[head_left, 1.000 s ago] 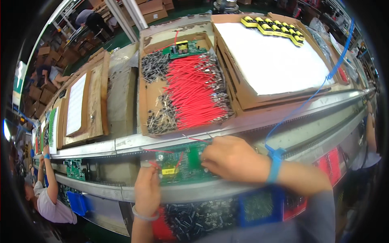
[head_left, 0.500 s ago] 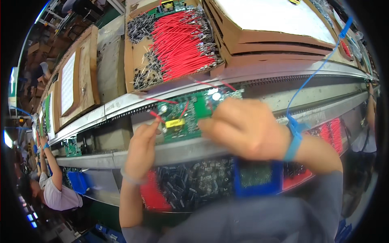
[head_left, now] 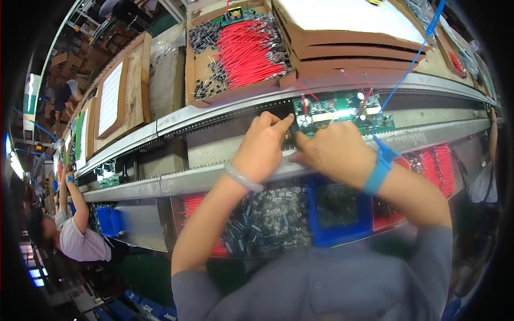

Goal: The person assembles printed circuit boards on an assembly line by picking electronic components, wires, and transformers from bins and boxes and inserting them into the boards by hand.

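At left, a co-worker in a pale shirt is near a blue bin; white sheeting tops stacked cardboard.

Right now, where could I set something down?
Two channel stretches beyond the near rail look bare: one left of the left hand, one right of the circuit board. Crowded: around the right hand, the blue bin below it and the red-wire carton.

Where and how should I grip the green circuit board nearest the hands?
I'd pinch the board by its left edge, coming from the left, beside the left hand: it looks to lie flat, and red wires rise from its top, so the rim seems safer than a grasp from above.
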The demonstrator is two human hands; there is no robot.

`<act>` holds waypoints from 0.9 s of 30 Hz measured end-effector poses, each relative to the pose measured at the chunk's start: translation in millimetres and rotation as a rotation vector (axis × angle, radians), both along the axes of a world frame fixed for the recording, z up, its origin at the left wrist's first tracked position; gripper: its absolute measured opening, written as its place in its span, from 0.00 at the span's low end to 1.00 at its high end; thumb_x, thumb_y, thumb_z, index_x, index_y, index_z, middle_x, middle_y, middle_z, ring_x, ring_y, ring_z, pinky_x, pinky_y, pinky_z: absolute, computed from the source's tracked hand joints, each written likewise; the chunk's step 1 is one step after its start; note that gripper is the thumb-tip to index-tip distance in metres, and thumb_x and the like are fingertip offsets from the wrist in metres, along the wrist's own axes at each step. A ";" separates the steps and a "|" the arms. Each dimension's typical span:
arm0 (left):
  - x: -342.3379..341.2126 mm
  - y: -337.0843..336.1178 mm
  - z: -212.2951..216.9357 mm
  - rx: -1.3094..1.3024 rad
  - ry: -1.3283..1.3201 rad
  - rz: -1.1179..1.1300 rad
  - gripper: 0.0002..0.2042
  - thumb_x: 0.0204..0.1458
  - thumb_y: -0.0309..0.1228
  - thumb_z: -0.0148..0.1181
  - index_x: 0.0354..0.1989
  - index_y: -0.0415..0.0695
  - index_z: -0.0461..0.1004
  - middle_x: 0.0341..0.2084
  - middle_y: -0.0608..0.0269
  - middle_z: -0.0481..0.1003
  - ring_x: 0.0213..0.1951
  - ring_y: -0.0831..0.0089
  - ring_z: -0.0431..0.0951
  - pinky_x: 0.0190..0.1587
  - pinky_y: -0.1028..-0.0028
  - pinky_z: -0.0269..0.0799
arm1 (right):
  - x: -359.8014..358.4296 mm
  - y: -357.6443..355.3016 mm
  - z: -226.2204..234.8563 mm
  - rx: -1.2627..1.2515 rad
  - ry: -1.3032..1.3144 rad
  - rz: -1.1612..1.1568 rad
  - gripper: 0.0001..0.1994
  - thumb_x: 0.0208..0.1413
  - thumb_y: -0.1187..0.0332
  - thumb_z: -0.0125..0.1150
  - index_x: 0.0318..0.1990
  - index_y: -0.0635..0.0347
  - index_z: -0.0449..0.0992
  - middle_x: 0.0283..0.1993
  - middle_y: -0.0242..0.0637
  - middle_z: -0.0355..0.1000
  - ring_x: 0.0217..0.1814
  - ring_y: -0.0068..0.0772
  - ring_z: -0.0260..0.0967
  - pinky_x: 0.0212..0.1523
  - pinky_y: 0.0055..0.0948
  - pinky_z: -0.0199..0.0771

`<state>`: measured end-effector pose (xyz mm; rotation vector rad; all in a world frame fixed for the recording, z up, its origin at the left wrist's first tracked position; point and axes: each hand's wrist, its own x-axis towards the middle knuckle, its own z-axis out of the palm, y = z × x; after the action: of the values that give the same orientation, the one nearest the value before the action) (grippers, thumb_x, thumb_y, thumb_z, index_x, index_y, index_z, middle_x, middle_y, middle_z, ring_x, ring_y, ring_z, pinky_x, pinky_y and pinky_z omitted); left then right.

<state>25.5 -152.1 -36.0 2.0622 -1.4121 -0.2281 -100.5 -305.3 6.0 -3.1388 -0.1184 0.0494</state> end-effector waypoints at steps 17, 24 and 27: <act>-104.9 93.6 15.4 0.184 -0.106 -0.310 0.13 0.44 0.18 0.63 0.40 0.42 0.78 0.35 0.57 0.76 0.37 0.55 0.76 0.39 0.62 0.74 | -130.6 -164.7 5.9 0.058 0.047 -0.615 0.24 0.67 0.44 0.47 0.40 0.49 0.85 0.35 0.46 0.81 0.39 0.51 0.81 0.41 0.48 0.79; -113.9 92.3 43.9 0.291 -0.260 -0.248 0.12 0.46 0.20 0.60 0.40 0.44 0.78 0.35 0.57 0.75 0.38 0.57 0.74 0.42 0.61 0.73 | -174.9 -218.6 12.2 0.095 0.084 -0.759 0.23 0.68 0.43 0.45 0.47 0.44 0.85 0.41 0.43 0.82 0.46 0.49 0.80 0.46 0.47 0.79; -116.9 93.6 52.9 0.427 -0.197 -0.307 0.12 0.42 0.19 0.64 0.37 0.43 0.80 0.33 0.57 0.75 0.37 0.56 0.73 0.41 0.62 0.70 | -193.1 -247.1 7.6 0.094 0.054 -0.766 0.23 0.69 0.44 0.43 0.54 0.43 0.82 0.37 0.46 0.81 0.41 0.52 0.80 0.43 0.49 0.79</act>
<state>-91.4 -58.5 16.9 2.2381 -1.9392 -0.5029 -293.6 -552.4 13.6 -2.8547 1.0266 0.1193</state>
